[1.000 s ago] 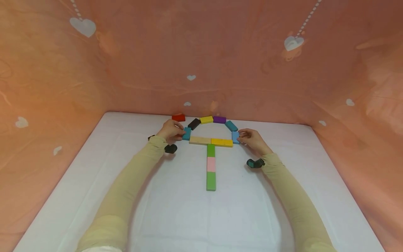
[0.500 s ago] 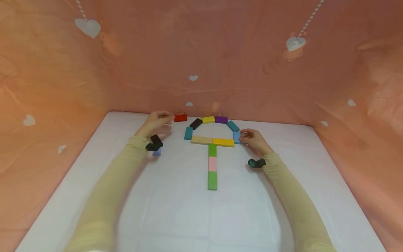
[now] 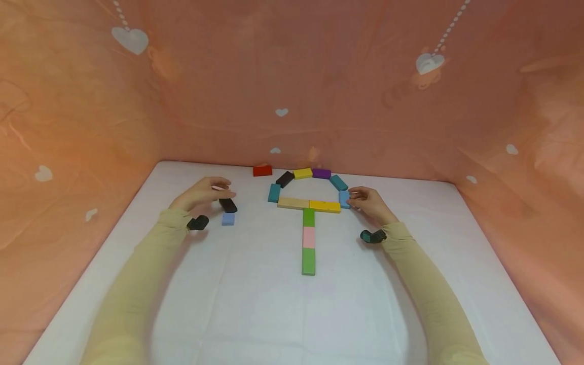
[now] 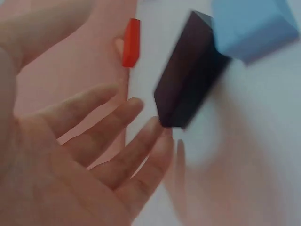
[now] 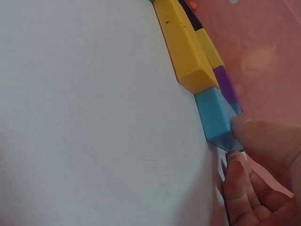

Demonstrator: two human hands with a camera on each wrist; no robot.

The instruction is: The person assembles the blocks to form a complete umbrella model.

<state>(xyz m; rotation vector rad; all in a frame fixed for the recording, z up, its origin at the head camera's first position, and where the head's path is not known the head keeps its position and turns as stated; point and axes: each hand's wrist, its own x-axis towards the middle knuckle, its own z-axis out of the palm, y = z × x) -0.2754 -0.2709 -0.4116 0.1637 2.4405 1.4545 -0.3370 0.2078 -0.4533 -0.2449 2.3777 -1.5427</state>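
My left hand [image 3: 203,193] hovers with spread fingers over a black block [image 3: 228,205]; in the left wrist view its fingertips are right at that block's end and nothing lies in the palm. A small periwinkle block [image 3: 228,219] sits just in front of the black one. On the right, my right hand [image 3: 370,204] pinches the end of a light blue block [image 5: 216,115] between thumb and fingers. That block stands beside the yellow-orange block [image 3: 324,206], at the right end of an arch of blocks. A teal block [image 3: 274,193] forms the arch's left end.
A dark block [image 3: 285,179], a yellow block [image 3: 302,174], a purple block [image 3: 321,174] and another teal block [image 3: 338,182] make the arch's top. Below runs a tan block [image 3: 293,203], then a green-pink-green stem [image 3: 308,237]. A red block [image 3: 262,171] lies by the back cloth wall [image 3: 365,126].
My left hand has left the teal block, passed near the red block, and come back left to the black block, uncovering the periwinkle one. My right hand stays at the light blue block.
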